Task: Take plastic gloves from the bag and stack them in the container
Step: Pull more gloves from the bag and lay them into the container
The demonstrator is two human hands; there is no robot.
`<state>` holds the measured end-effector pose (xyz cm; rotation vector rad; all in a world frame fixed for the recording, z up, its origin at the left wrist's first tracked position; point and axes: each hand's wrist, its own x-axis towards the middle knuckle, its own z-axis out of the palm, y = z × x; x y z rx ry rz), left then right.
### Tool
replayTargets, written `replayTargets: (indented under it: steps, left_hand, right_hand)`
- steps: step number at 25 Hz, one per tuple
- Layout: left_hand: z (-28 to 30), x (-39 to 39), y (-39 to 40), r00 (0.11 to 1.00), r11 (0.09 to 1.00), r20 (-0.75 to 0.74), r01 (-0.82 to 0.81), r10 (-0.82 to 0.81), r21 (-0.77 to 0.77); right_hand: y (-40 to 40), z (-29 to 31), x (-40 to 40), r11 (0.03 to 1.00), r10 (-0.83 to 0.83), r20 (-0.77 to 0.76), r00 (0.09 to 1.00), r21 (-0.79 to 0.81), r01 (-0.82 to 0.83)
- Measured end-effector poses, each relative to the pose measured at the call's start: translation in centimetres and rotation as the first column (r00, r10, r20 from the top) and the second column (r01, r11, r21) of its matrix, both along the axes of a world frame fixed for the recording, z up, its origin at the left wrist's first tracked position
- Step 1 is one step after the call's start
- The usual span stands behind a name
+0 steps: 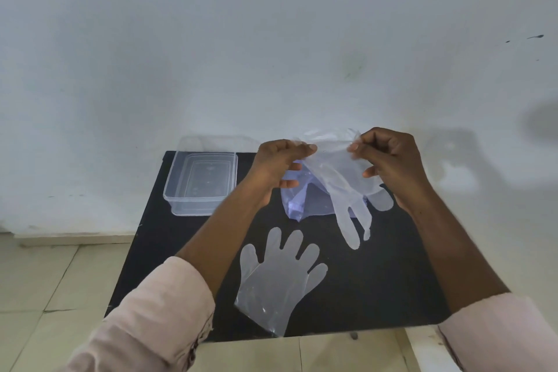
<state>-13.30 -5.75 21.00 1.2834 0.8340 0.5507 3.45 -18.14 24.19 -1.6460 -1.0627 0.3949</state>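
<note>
My left hand (279, 164) and my right hand (389, 161) both pinch the cuff of a clear plastic glove (341, 187) held above the black table (377, 281); its fingers hang down toward me. Under it lies the bluish plastic bag (308, 202), partly hidden by the held glove. Another clear glove (279, 278) lies flat on the table near the front edge, fingers pointing away from me. A clear rectangular container (200, 183) stands at the table's back left corner, left of my left hand.
A white wall (271, 54) rises right behind the table. Pale floor tiles (45, 281) show to the left and in front of the table. Part of a white object (422, 347) sits at the lower right.
</note>
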Motion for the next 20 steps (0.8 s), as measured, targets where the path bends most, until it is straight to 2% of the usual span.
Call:
replayTargets:
  steps: [4, 10, 12, 14, 16, 20]
  left_hand:
    - [-0.8, 0.5, 0.6, 0.998, 0.999, -0.045, -0.043, 0.044, 0.023]
    - [-2.6, -1.1, 1.1, 0.963, 0.966, -0.270, 0.061, 0.009, 0.251]
    - [-2.3, -1.9, 1.2, 0.981, 0.971, -0.191, 0.089, -0.046, 0.222]
    - [-1.3, -2.7, 1.0, 0.989, 0.978, -0.025, 0.146, -0.144, 0.148]
    - [-0.3, -2.9, 0.9, 0.978, 0.975, 0.082, 0.177, -0.189, 0.137]
    - [0.2, -2.0, 1.2, 0.977, 0.976, 0.122, 0.158, -0.177, 0.148]
  right_hand:
    - [-0.5, 0.4, -0.9, 1.000, 0.013, -0.010, 1.000, 0.013, -0.013]
    - [-1.2, 1.0, -1.7, 0.999, -0.013, -0.037, 0.999, 0.042, 0.015]
    - [-1.3, 1.0, -1.8, 0.999, -0.017, -0.045, 0.999, 0.040, 0.019]
    - [-1.3, 1.0, -1.9, 0.999, -0.022, -0.052, 0.998, 0.041, 0.024]
    - [-1.2, 1.0, -2.0, 0.999, -0.021, -0.050, 0.999, 0.048, 0.023]
    - [-1.1, 1.3, -2.1, 0.998, 0.001, -0.083, 0.997, 0.057, 0.004]
